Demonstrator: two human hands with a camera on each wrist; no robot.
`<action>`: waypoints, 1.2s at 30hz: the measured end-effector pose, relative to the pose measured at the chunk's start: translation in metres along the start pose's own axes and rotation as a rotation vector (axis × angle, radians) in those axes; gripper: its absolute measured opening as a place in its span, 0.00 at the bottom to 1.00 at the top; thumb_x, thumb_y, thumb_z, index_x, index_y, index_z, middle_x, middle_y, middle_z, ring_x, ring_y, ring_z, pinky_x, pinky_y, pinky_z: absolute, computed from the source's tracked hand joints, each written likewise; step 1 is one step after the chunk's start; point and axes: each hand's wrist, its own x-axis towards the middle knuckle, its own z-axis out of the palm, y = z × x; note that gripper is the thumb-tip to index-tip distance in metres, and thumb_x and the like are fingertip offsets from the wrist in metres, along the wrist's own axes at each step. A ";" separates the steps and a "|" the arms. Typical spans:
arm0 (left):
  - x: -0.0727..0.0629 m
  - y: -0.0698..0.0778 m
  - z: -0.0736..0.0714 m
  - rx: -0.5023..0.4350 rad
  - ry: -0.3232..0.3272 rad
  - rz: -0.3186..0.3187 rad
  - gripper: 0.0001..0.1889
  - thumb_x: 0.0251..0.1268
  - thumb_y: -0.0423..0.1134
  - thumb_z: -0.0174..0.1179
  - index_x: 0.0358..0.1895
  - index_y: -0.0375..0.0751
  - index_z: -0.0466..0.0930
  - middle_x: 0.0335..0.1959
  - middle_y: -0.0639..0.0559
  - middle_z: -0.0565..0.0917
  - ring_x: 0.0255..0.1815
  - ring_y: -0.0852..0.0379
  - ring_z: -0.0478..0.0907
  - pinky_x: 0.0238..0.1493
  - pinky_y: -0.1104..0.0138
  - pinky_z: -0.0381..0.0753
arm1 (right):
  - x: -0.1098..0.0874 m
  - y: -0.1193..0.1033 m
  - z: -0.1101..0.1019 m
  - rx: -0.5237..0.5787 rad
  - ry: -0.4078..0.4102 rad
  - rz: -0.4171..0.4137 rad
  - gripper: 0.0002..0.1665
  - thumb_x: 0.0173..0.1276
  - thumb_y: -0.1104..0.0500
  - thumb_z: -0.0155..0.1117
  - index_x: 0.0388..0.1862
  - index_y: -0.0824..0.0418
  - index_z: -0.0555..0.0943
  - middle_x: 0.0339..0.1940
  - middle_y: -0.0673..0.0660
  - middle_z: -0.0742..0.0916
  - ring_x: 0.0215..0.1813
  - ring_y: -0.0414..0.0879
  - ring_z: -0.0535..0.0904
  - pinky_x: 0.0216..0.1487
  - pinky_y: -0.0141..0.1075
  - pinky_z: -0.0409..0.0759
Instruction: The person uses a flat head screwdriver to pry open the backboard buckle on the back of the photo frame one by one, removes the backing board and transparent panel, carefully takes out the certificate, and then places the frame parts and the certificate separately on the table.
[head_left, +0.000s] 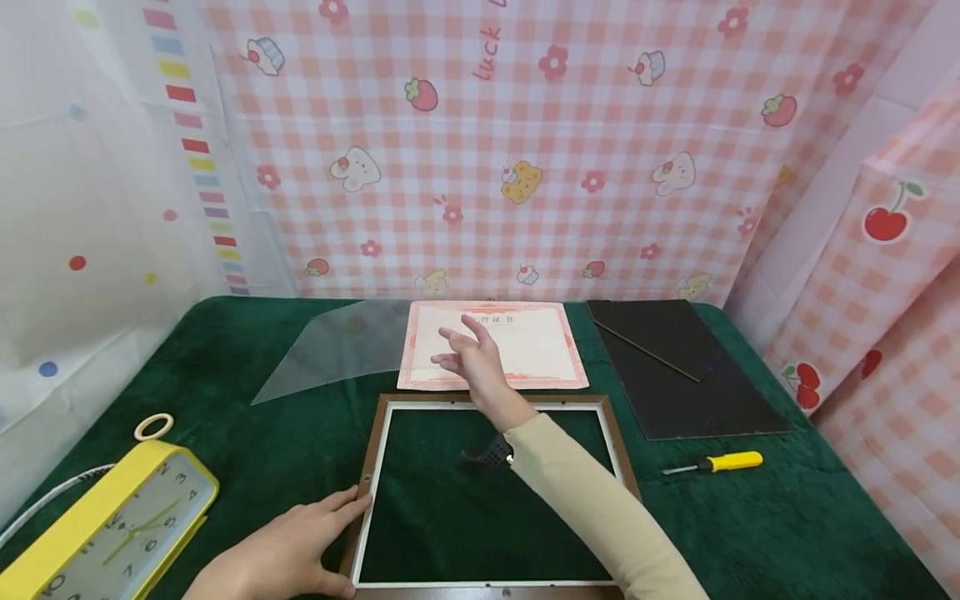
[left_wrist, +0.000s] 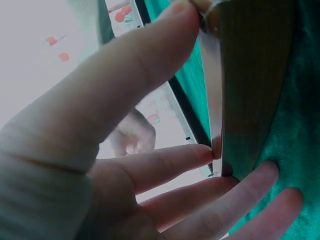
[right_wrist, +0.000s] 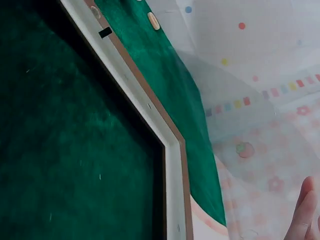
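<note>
A brown picture frame (head_left: 375,442) with a white inner lip lies on the dark green cloth, its opening showing only cloth. Against its left side rests my left hand (head_left: 288,542). In the left wrist view, the thumb and mostly straight fingers touch the frame's edge (left_wrist: 250,75). My right hand (head_left: 480,367) hangs in the air over the far rim, fingers spread and loosely bent, holding nothing. Behind that hand lies a certificate (head_left: 540,354) with a pink border, partly covered by it. The right wrist view catches only some fingers (right_wrist: 304,217) at the lower right.
Left of the certificate lies a clear sheet (head_left: 337,350). A black backing board (head_left: 712,408) with a thin strip (head_left: 648,352) on it lies at the right, a yellow-handled screwdriver (head_left: 735,461) nearer. At the left are a yellow clock (head_left: 142,533) and a ring (head_left: 139,430).
</note>
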 end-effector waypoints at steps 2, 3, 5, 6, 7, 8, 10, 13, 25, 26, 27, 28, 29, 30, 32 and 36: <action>-0.001 -0.001 0.000 0.002 0.000 0.002 0.47 0.35 0.57 0.68 0.64 0.42 0.61 0.62 0.41 0.60 0.53 0.43 0.64 0.49 0.42 0.62 | 0.002 0.005 0.010 -0.012 0.005 0.006 0.28 0.67 0.67 0.47 0.65 0.60 0.56 0.52 0.61 0.77 0.25 0.43 0.80 0.35 0.32 0.77; -0.001 -0.002 0.000 0.000 -0.001 0.005 0.47 0.35 0.57 0.68 0.64 0.42 0.61 0.62 0.41 0.60 0.53 0.43 0.64 0.49 0.42 0.62 | 0.003 0.007 0.015 -0.019 0.010 0.012 0.28 0.67 0.67 0.47 0.65 0.60 0.56 0.52 0.61 0.77 0.25 0.43 0.80 0.35 0.32 0.77; -0.001 -0.002 0.000 0.000 -0.002 0.011 0.47 0.35 0.57 0.68 0.64 0.42 0.61 0.62 0.40 0.60 0.53 0.43 0.64 0.48 0.43 0.63 | 0.005 0.011 0.024 -0.035 0.016 0.028 0.28 0.67 0.67 0.48 0.65 0.61 0.56 0.51 0.61 0.78 0.27 0.45 0.81 0.35 0.32 0.77; -0.001 -0.002 -0.001 0.003 -0.002 0.012 0.47 0.35 0.57 0.68 0.64 0.42 0.61 0.62 0.40 0.60 0.53 0.43 0.64 0.48 0.43 0.63 | 0.006 0.013 0.028 -0.046 0.016 0.035 0.28 0.67 0.67 0.48 0.65 0.62 0.55 0.51 0.62 0.77 0.28 0.46 0.81 0.35 0.33 0.77; 0.000 -0.002 -0.001 0.003 -0.003 0.012 0.47 0.35 0.57 0.68 0.64 0.41 0.61 0.62 0.40 0.60 0.53 0.43 0.64 0.48 0.43 0.64 | 0.007 0.015 0.032 -0.056 0.015 0.043 0.29 0.67 0.67 0.49 0.65 0.62 0.55 0.51 0.62 0.77 0.30 0.47 0.81 0.35 0.33 0.77; 0.000 -0.002 -0.001 0.006 -0.003 0.015 0.47 0.36 0.56 0.68 0.63 0.41 0.61 0.62 0.40 0.60 0.53 0.43 0.64 0.48 0.44 0.64 | 0.008 0.016 0.035 -0.069 0.012 0.048 0.29 0.67 0.66 0.49 0.65 0.62 0.55 0.51 0.63 0.76 0.31 0.48 0.81 0.35 0.33 0.77; 0.000 -0.001 -0.001 0.007 -0.001 0.009 0.47 0.36 0.56 0.68 0.63 0.41 0.61 0.62 0.39 0.60 0.53 0.43 0.65 0.48 0.44 0.64 | 0.009 0.018 0.042 -0.090 0.002 0.057 0.30 0.66 0.66 0.50 0.65 0.63 0.55 0.51 0.63 0.75 0.34 0.50 0.81 0.36 0.33 0.77; 0.000 0.000 -0.001 0.011 0.005 0.003 0.46 0.35 0.56 0.69 0.63 0.42 0.61 0.62 0.40 0.61 0.53 0.43 0.65 0.48 0.44 0.64 | 0.010 0.019 0.049 -0.121 -0.022 0.075 0.31 0.65 0.65 0.52 0.65 0.63 0.55 0.49 0.61 0.74 0.36 0.52 0.81 0.38 0.33 0.76; 0.003 -0.001 0.001 0.013 -0.008 0.010 0.47 0.35 0.56 0.69 0.63 0.40 0.62 0.62 0.39 0.62 0.53 0.42 0.65 0.47 0.45 0.65 | 0.014 0.028 0.066 -0.216 -0.089 0.127 0.31 0.63 0.70 0.53 0.64 0.68 0.57 0.47 0.61 0.73 0.36 0.50 0.81 0.37 0.31 0.76; 0.003 -0.002 0.001 0.015 -0.009 0.009 0.46 0.34 0.56 0.69 0.62 0.40 0.62 0.62 0.40 0.62 0.53 0.43 0.66 0.47 0.45 0.66 | 0.013 0.029 0.068 -0.218 -0.080 0.125 0.30 0.63 0.69 0.53 0.64 0.68 0.58 0.48 0.61 0.72 0.36 0.50 0.81 0.37 0.31 0.76; 0.004 -0.002 0.001 0.018 -0.009 0.007 0.46 0.34 0.55 0.69 0.62 0.40 0.62 0.61 0.40 0.62 0.52 0.43 0.66 0.46 0.46 0.67 | 0.012 0.030 0.069 -0.214 -0.067 0.119 0.29 0.63 0.69 0.54 0.63 0.68 0.60 0.47 0.61 0.72 0.36 0.49 0.81 0.37 0.31 0.76; 0.005 -0.003 0.002 0.021 -0.008 0.008 0.46 0.34 0.55 0.69 0.62 0.41 0.62 0.61 0.40 0.62 0.52 0.43 0.66 0.46 0.46 0.67 | 0.011 0.031 0.070 -0.207 -0.053 0.111 0.28 0.63 0.68 0.54 0.62 0.68 0.61 0.46 0.60 0.73 0.35 0.49 0.81 0.37 0.31 0.76; 0.005 -0.003 0.002 0.020 -0.007 0.008 0.46 0.34 0.55 0.69 0.62 0.41 0.62 0.61 0.40 0.62 0.52 0.43 0.67 0.45 0.46 0.68 | 0.010 0.032 0.071 -0.198 -0.045 0.104 0.27 0.63 0.67 0.55 0.61 0.68 0.62 0.45 0.59 0.73 0.35 0.49 0.81 0.37 0.31 0.76; 0.004 -0.002 0.001 0.021 -0.006 0.009 0.46 0.34 0.55 0.69 0.62 0.40 0.62 0.61 0.40 0.62 0.52 0.43 0.67 0.45 0.47 0.68 | 0.009 0.033 0.071 -0.195 -0.040 0.096 0.26 0.63 0.67 0.55 0.60 0.68 0.63 0.44 0.59 0.74 0.35 0.49 0.81 0.37 0.31 0.76; 0.005 -0.002 0.002 0.027 -0.003 0.011 0.46 0.34 0.54 0.70 0.62 0.41 0.63 0.61 0.40 0.62 0.52 0.43 0.67 0.45 0.46 0.68 | 0.008 0.035 0.072 -0.176 -0.036 0.091 0.24 0.63 0.66 0.55 0.57 0.68 0.65 0.41 0.58 0.74 0.35 0.49 0.81 0.37 0.31 0.76; 0.011 -0.010 0.006 0.051 -0.015 -0.009 0.47 0.33 0.57 0.69 0.63 0.43 0.62 0.61 0.43 0.63 0.51 0.45 0.68 0.47 0.46 0.67 | 0.006 0.039 0.072 -0.180 -0.061 0.109 0.24 0.64 0.63 0.54 0.58 0.68 0.65 0.43 0.57 0.76 0.41 0.48 0.79 0.40 0.33 0.76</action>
